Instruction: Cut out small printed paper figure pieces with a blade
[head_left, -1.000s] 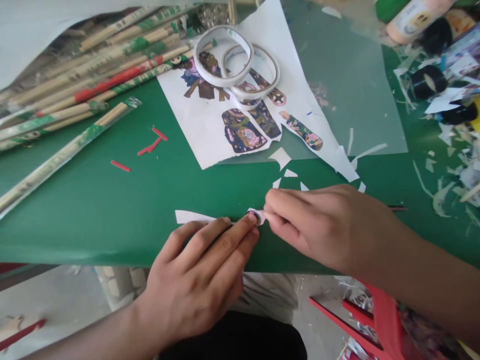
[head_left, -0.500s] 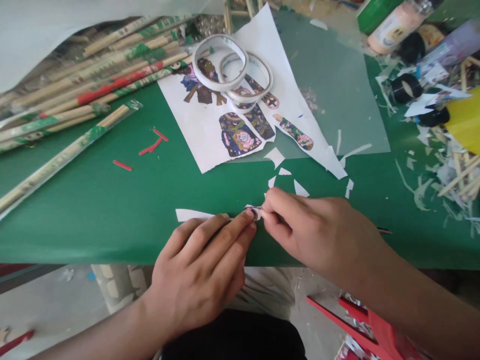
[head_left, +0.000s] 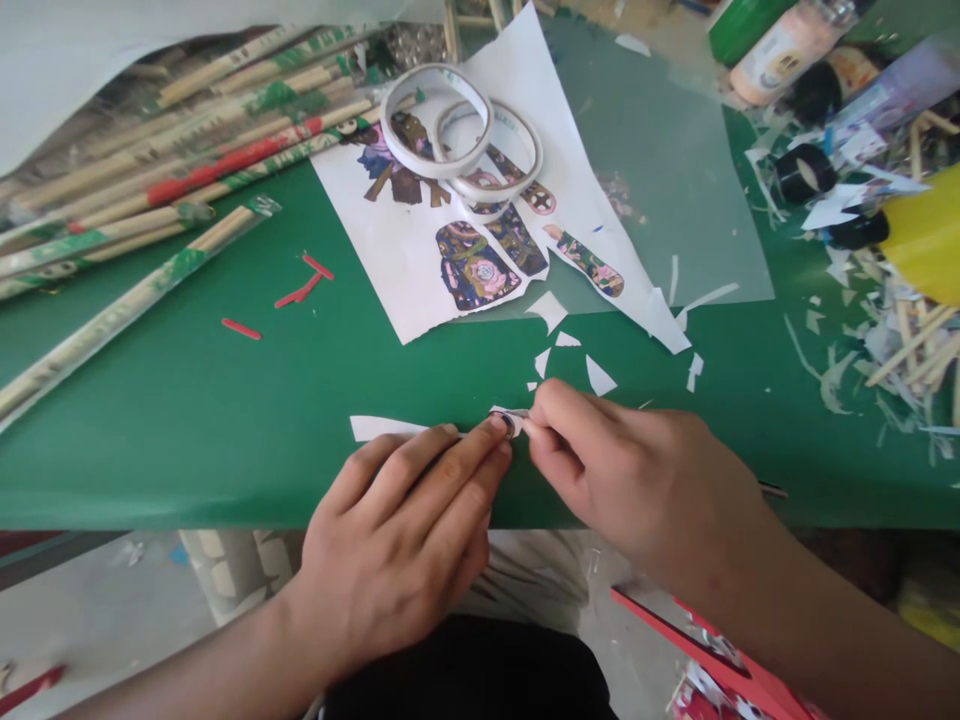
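Observation:
A small printed paper cutout (head_left: pixel 511 420) lies on the green table (head_left: pixel 225 420) near its front edge. My left hand (head_left: pixel 405 540) lies with its fingers together, fingertips pressing the cutout and a white paper strip (head_left: pixel 386 429) down. My right hand (head_left: pixel 637 480) pinches the cutout's right edge between thumb and fingers; what else it holds, if anything, is hidden.
A white sheet with colourful printed figures (head_left: pixel 480 250) lies behind, with two tape rolls (head_left: pixel 465 135) on it. Wrapped bamboo sticks (head_left: pixel 150 200) pile at the left. Paper scraps (head_left: pixel 570 350), red slivers (head_left: pixel 300 290), bottles (head_left: pixel 780 50) and clutter crowd the right. A clear plastic sheet (head_left: pixel 675 170) lies beyond.
The view has shifted slightly; both hands stay on the small cutout, with my right hand's pinch moved a little to the left along it.

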